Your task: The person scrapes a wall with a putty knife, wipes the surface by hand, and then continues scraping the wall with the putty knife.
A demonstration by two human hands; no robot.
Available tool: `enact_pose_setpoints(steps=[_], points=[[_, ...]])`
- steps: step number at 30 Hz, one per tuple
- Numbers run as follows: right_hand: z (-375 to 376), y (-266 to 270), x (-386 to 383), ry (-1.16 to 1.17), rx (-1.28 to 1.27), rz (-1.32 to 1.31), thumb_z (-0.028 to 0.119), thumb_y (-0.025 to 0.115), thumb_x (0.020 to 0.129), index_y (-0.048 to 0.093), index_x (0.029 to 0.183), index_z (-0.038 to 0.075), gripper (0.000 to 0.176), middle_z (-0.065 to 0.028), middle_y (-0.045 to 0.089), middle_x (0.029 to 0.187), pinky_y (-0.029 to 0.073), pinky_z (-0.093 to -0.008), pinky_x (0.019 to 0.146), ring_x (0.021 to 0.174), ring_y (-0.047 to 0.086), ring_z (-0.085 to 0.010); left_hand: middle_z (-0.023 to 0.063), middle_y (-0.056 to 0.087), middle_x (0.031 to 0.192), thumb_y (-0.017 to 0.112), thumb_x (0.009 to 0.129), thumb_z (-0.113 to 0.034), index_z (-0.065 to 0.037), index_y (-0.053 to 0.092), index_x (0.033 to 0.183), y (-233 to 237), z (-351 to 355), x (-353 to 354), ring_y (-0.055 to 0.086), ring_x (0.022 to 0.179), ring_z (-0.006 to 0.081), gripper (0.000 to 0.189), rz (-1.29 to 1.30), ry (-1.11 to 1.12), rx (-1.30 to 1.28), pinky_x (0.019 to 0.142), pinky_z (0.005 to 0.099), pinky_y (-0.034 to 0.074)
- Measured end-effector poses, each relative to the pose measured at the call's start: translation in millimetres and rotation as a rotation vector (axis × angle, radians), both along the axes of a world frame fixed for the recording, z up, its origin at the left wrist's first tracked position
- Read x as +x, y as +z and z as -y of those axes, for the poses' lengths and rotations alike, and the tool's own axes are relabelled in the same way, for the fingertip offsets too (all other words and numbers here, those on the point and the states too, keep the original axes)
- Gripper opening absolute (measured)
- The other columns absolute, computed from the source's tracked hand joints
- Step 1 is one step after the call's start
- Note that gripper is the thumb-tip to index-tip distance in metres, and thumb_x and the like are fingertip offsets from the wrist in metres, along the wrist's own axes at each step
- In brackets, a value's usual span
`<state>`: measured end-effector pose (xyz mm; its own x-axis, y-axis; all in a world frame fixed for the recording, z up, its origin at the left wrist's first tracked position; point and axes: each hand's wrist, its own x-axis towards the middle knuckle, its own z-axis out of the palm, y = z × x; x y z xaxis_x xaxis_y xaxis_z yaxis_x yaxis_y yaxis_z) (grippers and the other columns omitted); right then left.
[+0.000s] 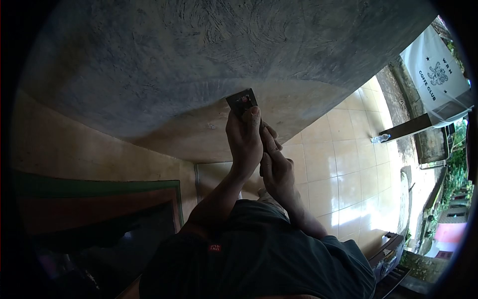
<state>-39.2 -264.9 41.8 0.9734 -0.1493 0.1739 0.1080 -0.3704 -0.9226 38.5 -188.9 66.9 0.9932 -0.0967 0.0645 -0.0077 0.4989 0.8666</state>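
Left hand [244,139] clenched round scraper [242,102], thumb behind blade; blade touched grey plastered wall [199,60], centre far. Right hand [276,172] just nearer, fingers curled against left; hold on handle unclear. Probably mid-scrape; next stroke needed flat blade, steady pressure.

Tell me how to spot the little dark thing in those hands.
Find the big grey plastered wall that fills the top of the picture. Where grey meets tan, the left hand holds up a small dark square piece, the right hand just below. It alone is flat, dark and square, with a reddish spot.
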Motion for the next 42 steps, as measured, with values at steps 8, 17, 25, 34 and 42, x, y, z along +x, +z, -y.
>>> enact_pose_setpoints(steps=[8,17,25,34,42], points=[[46.4,27.3,-8.0,0.067,0.022,-0.003,0.003,0.050,0.088,0.042,0.134,0.004,0.046,-0.0216,0.061,0.113,0.049,-0.0331,0.080,0.101,0.062,-0.0295,0.0090,0.057,0.061,0.046,0.097,-0.029,-0.003,0.044,0.084,-12.8,17.9,-4.5,0.060,0.051,0.0147,0.029,0.072,0.002,0.031,0.044,0.0235,0.045],[83.5,48.8,-37.1,0.070,0.222,-0.196,0.005,0.049,0.090,0.038,0.137,0.004,0.048,-0.0074,0.062,0.085,0.044,-0.0223,0.057,0.065,0.050,-0.0056,0.0091,0.058,0.069,0.057,0.084,-0.008,-0.004,0.050,0.069,3.6,-1.2,-31.6,0.059,0.060,0.0182,0.018,0.927,0.198,0.629,0.054,0.0278,0.047],[78.7,48.8,-27.2,0.079,-0.057,-0.089,0.007,0.053,0.089,0.058,0.113,-0.003,0.027,-0.0046,0.055,0.062,0.040,-0.0232,0.052,0.054,0.048,-0.0067,0.0062,0.060,0.077,0.065,0.072,-0.012,-0.006,0.055,0.074,29.9,33.6,17.8,0.059,0.075,0.0215,0.012,1.432,0.228,0.555,0.081,0.0407,0.045],[65.5,71.3,-4.9,0.057,-0.246,-0.044,0.003,0.057,0.085,0.059,0.116,-0.002,0.031,-0.0095,0.059,0.061,0.041,-0.0238,0.051,0.052,0.048,-0.0078,0.0017,0.047,0.048,0.062,0.058,-0.011,-0.011,0.047,0.053,11.1,20.1,45.9,0.048,0.047,0.0164,0.016,1.433,0.428,0.636,0.059,0.0309,0.037],[67.8,58.9,-7.1,0.065,-0.140,-0.051,0.002,0.059,0.084,0.060,0.114,-0.002,0.031,-0.0135,0.060,0.063,0.042,-0.0263,0.051,0.055,0.053,-0.0081,0.0007,0.041,0.044,0.059,0.055,-0.011,-0.012,0.038,0.047,11.3,26.4,41.6,0.040,0.041,0.0146,0.022,1.386,0.396,0.616,0.052,0.0298,0.028]])
